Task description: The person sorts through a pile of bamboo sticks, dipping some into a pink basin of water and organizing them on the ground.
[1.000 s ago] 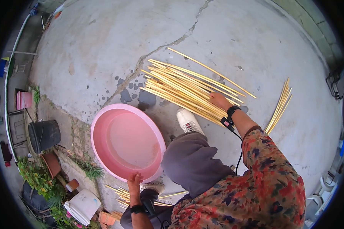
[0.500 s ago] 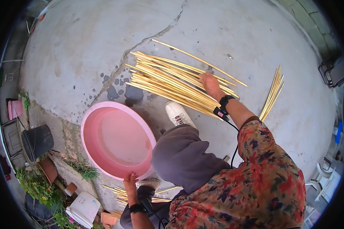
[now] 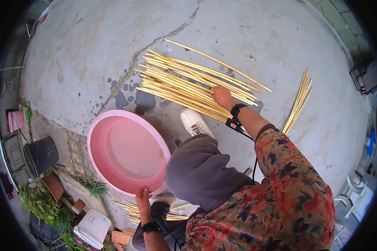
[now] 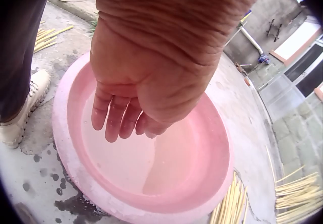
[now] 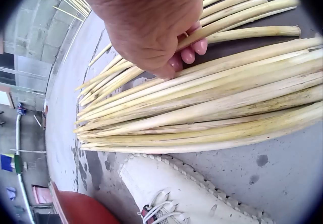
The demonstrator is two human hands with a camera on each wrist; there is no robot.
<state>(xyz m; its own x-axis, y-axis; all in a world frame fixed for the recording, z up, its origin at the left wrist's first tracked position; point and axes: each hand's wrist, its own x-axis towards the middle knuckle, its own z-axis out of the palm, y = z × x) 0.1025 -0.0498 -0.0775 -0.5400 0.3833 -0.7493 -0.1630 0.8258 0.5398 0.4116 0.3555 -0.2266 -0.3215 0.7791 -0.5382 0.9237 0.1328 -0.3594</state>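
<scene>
My right hand [image 3: 223,97] reaches over a spread of long pale yellow sticks [image 3: 167,93] on the concrete. Its fingers curl round one stick [image 5: 242,19], which slants across the others in the head view. Left of my knee stands a round pink basin [image 3: 95,146] with shallow cloudy water in it. Over the basin's near rim hangs my left hand [image 3: 143,201], its fingers [image 4: 116,120] loosely bent and holding nothing. The left palm [image 4: 146,77] shows in the left wrist view.
A white shoe [image 3: 194,121] stands between basin and sticks. A smaller bundle of sticks [image 3: 297,102] lies to the right, and more sticks [image 3: 134,211] lie by the near foot. A black bucket [image 3: 40,155], a white container [image 3: 92,228] and plants line the left side.
My right hand has moved left along the sticks, and one stick now lies aslant in its grip. The left hand stays by the basin rim. The head view has shifted slightly.
</scene>
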